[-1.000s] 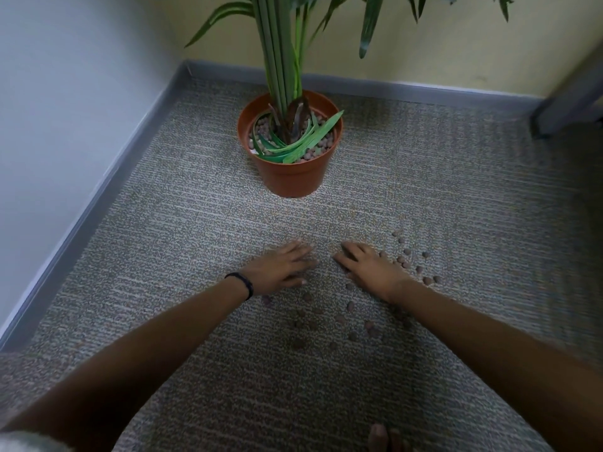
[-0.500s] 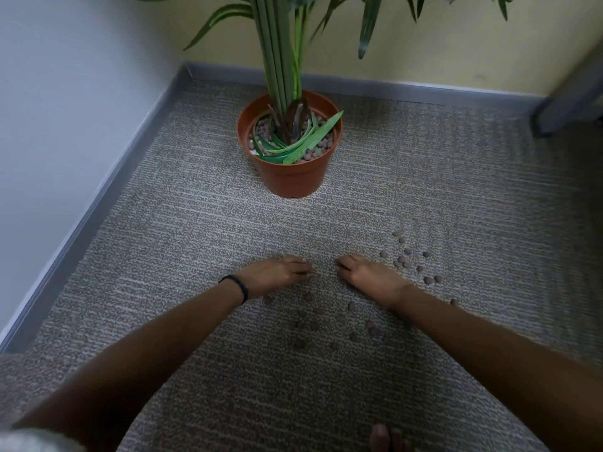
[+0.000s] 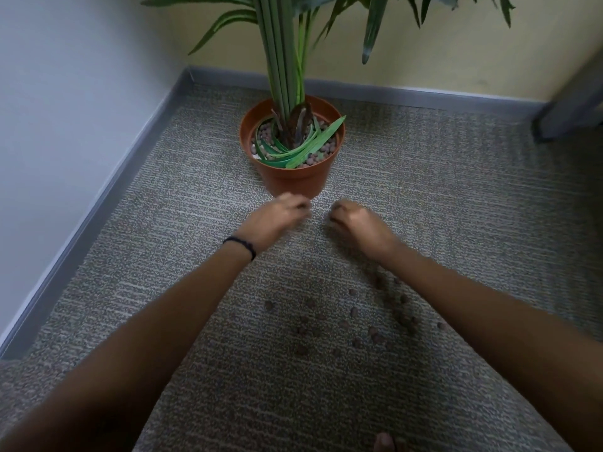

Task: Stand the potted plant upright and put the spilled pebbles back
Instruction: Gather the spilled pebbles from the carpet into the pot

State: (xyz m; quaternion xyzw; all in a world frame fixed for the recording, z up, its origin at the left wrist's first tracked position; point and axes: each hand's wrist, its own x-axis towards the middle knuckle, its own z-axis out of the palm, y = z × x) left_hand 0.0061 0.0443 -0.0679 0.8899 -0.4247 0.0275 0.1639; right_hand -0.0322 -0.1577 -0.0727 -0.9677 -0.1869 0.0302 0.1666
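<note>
I see grey carpet point(image 3: 456, 190) (a speckled, ribbed weave) carrying the orange pot point(image 3: 293, 181), upright near the corner. Brown pebbles point(image 3: 354, 310) lie scattered on it, nearer me.

round terracotta-orange plastic pot point(image 3: 295, 182), green leafy plant point(image 3: 284, 60), reddish-brown clay pebbles point(image 3: 354, 311) on grey-beige speckled woven carpet point(image 3: 456, 197).

potted plant point(image 3: 293, 181) 1 | hands point(image 3: 277, 220) 2 | spilled pebbles point(image 3: 354, 311) about twenty

Left hand point(image 3: 280, 220), right hand point(image 3: 357, 223) curled
</note>
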